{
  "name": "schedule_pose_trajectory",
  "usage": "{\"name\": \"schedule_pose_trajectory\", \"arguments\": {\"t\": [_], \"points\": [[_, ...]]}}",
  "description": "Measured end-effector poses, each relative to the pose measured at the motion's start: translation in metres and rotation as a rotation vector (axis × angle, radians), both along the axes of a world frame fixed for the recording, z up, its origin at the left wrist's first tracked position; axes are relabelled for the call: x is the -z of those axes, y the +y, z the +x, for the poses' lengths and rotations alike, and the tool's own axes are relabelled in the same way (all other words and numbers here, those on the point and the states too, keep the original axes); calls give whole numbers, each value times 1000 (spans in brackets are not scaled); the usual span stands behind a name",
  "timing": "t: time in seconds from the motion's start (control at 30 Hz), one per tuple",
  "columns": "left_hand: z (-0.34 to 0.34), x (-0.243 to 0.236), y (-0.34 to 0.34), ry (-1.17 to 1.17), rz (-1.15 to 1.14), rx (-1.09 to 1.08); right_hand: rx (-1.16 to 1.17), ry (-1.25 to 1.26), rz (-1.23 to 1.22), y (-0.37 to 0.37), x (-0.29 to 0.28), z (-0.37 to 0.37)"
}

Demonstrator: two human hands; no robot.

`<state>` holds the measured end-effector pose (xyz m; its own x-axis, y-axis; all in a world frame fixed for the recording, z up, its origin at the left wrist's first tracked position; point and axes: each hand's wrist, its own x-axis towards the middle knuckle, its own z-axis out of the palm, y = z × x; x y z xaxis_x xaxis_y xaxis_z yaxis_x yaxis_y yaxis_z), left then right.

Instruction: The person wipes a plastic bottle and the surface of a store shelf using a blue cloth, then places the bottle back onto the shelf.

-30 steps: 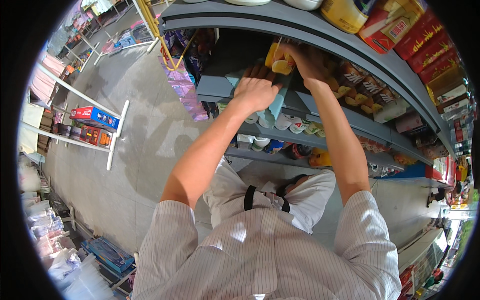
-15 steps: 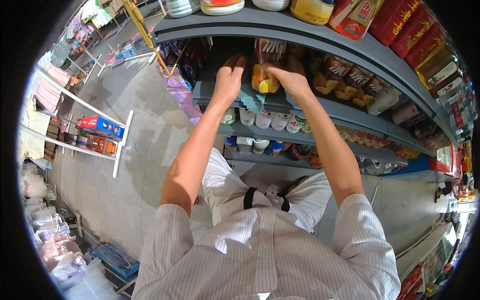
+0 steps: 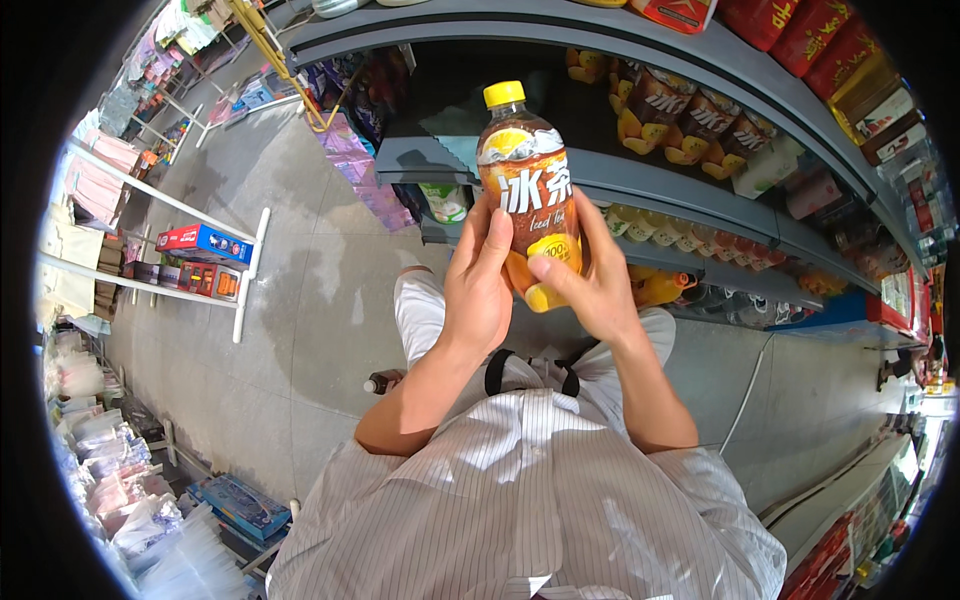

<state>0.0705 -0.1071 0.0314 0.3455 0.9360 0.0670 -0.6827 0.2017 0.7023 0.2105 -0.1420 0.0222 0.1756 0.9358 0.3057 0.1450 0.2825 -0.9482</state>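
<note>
My left hand (image 3: 475,290) and my right hand (image 3: 595,285) are closed around a tea bottle (image 3: 525,175) with a yellow cap and a brown and orange label showing lemon slices. The bottle is upright in the picture, in front of my body, its label facing me. A pale teal cloth or sheet (image 3: 450,135) lies on the shelf (image 3: 395,160) behind it. More bottles with similar labels (image 3: 660,110) stand in rows farther right on that shelf.
Lower shelves hold cups and small bottles (image 3: 440,200). The upper shelf carries red packs (image 3: 775,25). A white rack (image 3: 240,280) with boxed goods stands at left, bagged items (image 3: 110,480) at lower left. A dark bottle (image 3: 385,382) lies on the floor near my left leg.
The bottle has come out of the shelf toward my body and is lifted into view. My left hand, earlier apart from it, now grips it too. Both arms have drawn back.
</note>
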Motion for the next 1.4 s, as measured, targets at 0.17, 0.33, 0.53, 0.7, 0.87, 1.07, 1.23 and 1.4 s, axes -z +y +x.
{"name": "schedule_pose_trajectory", "arguments": {"t": [0.17,0.33,0.53,0.7,0.87,1.07,1.23,1.4], "points": [[3,5,-22,107,44,68,-64,328,-106,-37,4,-3],[13,-6,-21,328,250,133,19,394,-79,-49,14,5],[17,-22,-13,301,336,109,26,312,-5,-49,15,3],[19,-26,-5,333,432,29,167,-31,107,-47,26,-1],[13,-24,-4,269,436,77,136,18,118,-44,32,-2],[12,-24,-2,131,405,131,59,46,94,-43,24,2],[8,-26,4,105,391,138,258,-199,195,-44,24,-3],[7,-20,8,19,319,160,416,-478,298,-47,27,-4]]}}
